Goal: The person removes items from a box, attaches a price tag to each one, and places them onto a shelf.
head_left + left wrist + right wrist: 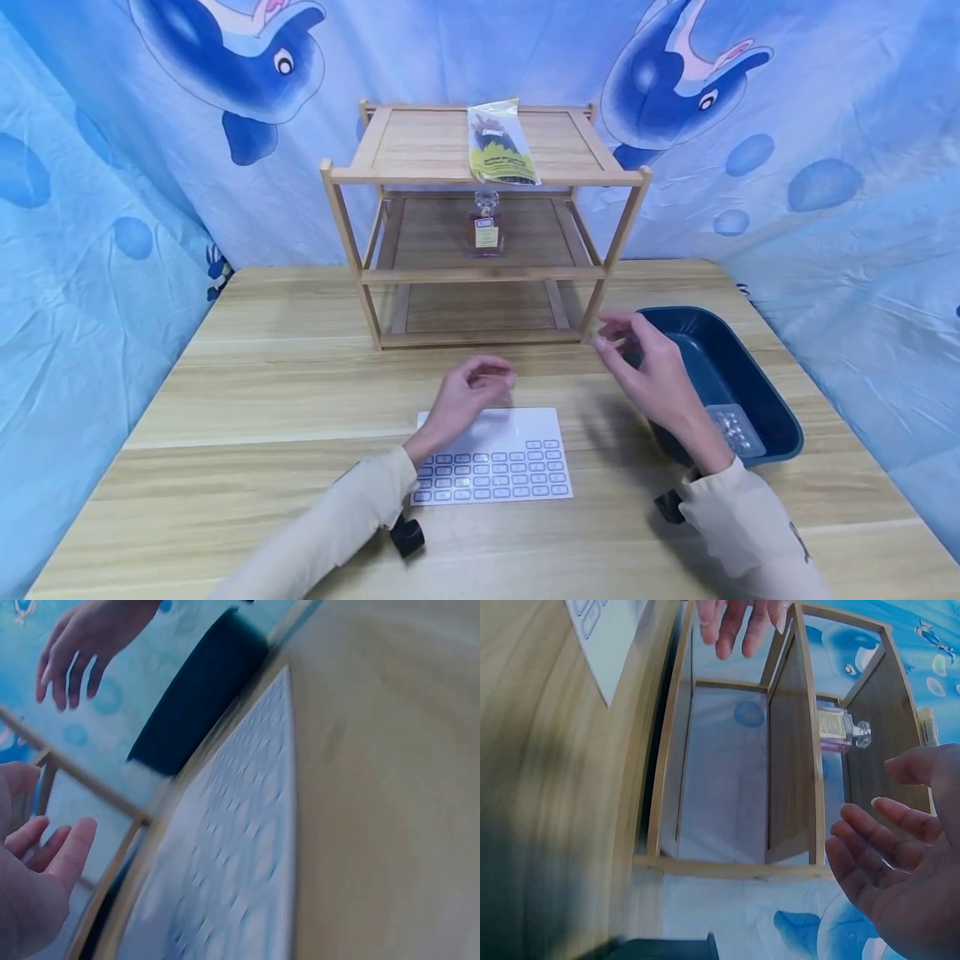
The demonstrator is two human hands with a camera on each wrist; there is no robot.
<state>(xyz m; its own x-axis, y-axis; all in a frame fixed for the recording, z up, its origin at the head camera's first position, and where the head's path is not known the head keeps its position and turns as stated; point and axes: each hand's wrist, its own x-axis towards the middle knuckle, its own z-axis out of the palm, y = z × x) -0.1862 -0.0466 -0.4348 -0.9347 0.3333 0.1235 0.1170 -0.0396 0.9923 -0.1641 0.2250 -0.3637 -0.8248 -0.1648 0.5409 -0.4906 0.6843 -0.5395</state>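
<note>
My left hand point(459, 406) hovers over a white sheet point(534, 423) printed with rows of blue-bordered labels, its fingers loosely bent and holding nothing. In the air by the near left side of a dark teal basin point(701, 333) is my right hand point(660, 383). Its fingers point(877, 844) are relaxed and apart, with nothing between them in the right wrist view. Inside the basin lies a clear plastic pack point(735, 429), partly behind my right wrist. A glass bottle point(486, 233) of reddish liquid, with a label on its front, stands on the rack's middle shelf.
A three-tier wooden rack point(480, 273) stands at the back of the wooden table point(247, 392). On its top shelf a yellow and white packet point(501, 150) hangs slightly over the front edge. Blue curtains point(465, 50) with dolphins enclose the back and sides.
</note>
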